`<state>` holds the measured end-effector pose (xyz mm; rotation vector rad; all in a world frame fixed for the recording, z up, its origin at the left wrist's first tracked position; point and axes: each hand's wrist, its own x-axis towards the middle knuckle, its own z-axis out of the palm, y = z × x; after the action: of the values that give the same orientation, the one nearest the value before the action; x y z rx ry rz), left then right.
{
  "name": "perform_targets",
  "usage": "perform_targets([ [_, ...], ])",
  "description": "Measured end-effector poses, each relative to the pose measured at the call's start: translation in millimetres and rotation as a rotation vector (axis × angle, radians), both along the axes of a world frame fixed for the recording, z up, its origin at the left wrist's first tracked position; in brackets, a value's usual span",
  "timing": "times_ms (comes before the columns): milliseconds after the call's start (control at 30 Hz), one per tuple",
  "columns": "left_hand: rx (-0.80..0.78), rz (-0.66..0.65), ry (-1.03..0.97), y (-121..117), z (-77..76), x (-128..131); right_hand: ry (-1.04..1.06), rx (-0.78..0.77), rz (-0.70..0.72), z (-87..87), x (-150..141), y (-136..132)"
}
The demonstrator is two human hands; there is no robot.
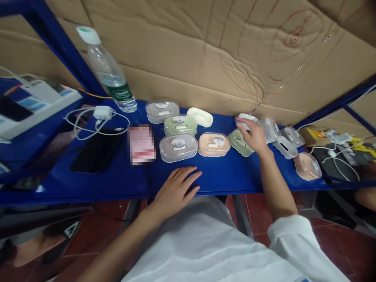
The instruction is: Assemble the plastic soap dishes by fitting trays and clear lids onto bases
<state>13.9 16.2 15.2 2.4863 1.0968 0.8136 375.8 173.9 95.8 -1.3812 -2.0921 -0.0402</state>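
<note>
My left hand (178, 190) rests at the table's front edge, fingers stretched out and holding nothing. Closest to it is a grey soap box (178, 148) with a clear lid and round label. My right hand (254, 135) reaches over a pale clear-lidded box (246, 116), fingers and thumb apart; its fingers partly cover the box, and a firm grip on it does not show. Just below that hand lies a green box (241, 143), partly hidden. A peach box (214, 144), another green box (180, 125), a second grey box (162, 111) and a cream tray (200, 117) stand between my hands.
More clear and grey boxes (284, 147) and a peach box (308, 166) lie to the right. Leftward are a blurred pink item (141, 144), a black phone (95, 150), a white charger (102, 112), a water bottle (113, 78) and a power strip (41, 94). Cardboard (182, 51) stands behind.
</note>
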Motion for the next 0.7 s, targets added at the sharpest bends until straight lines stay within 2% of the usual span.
perform_targets([
  [100, 0.023, 0.007, 0.026, -0.5, 0.6, 0.7, -0.171, -0.312, 0.198, 9.3, -49.4, 70.7],
  [167, 0.039, 0.009, 0.044, -0.8, -0.2, 0.9, -0.368, -0.439, 0.216, 7.4, -80.1, 102.4],
  [267, 0.046, -0.005, 0.057, -1.6, -1.4, 0.3, -0.506, -0.448, 0.173, 5.0, -104.1, 119.6],
  [333, 0.038, -0.001, 0.041, -2.4, -1.0, -0.4, -0.474, -0.383, 0.153, 9.8, -99.3, 109.6],
  [433, 0.018, 0.055, -0.031, -4.2, 0.0, -2.0, -0.312, -0.190, 0.196, 28.2, -69.2, 59.9],
  [500, 0.003, 0.088, -0.113, -5.4, -0.7, -4.2, -0.171, -0.098, 0.275, 41.3, -47.1, 5.1],
  [567, 0.013, 0.074, -0.214, -6.0, -2.8, -7.4, -0.104, -0.103, 0.328, 46.4, -33.1, -58.4],
  [633, 0.054, 0.018, -0.289, -5.4, -4.9, -10.7, -0.112, -0.155, 0.340, 38.7, -31.0, -117.8],
  [700, 0.097, -0.047, -0.273, -3.5, -5.9, -12.3, -0.132, -0.235, 0.369, 20.0, -38.7, -161.6],
])
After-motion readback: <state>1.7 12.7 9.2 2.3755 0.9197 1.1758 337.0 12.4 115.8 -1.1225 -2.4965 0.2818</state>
